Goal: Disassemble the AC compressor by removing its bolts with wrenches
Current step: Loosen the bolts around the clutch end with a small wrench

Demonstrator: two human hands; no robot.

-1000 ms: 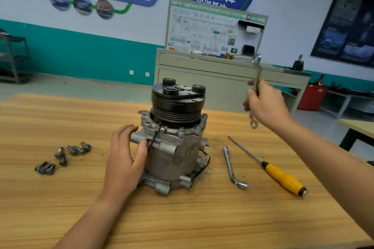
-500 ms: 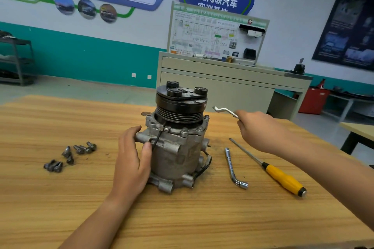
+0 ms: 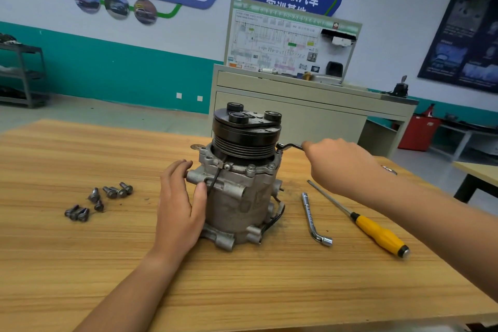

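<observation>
Setting the wrench (image 3: 289,146) on a bolt is the step in hand. The right hand (image 3: 339,167) is closed around the wrench's shank, and the ring end sits at the far right edge of the upper flange of the AC compressor (image 3: 239,197), just under the black pulley (image 3: 246,135). The spot is small and partly hidden, so I cannot tell whether the ring is fully seated over a bolt head. The compressor stands upright, pulley uppermost, in the middle of the wooden table (image 3: 242,291). The left hand (image 3: 180,205) lies against its left side with fingers fairly straight and the thumb pressed on the near face, bracing rather than clutching. Several flange bolts (image 3: 251,168) sit in place along the near rim, and a scatter of loose bolts (image 3: 99,201) lies on the table well to the left, so the job looks partly done. To the right of the compressor, untouched, lie an L-shaped socket wrench (image 3: 314,217) and, further right, a yellow-handled screwdriver (image 3: 377,233). The next move probably calls for pressing the ring squarely down over the head. The handle would then swing to break the bolt loose while the left hand pushes back against the housing to stop it turning or tipping. The pulley's overhang leaves little room, so short strokes seem likely.
</observation>
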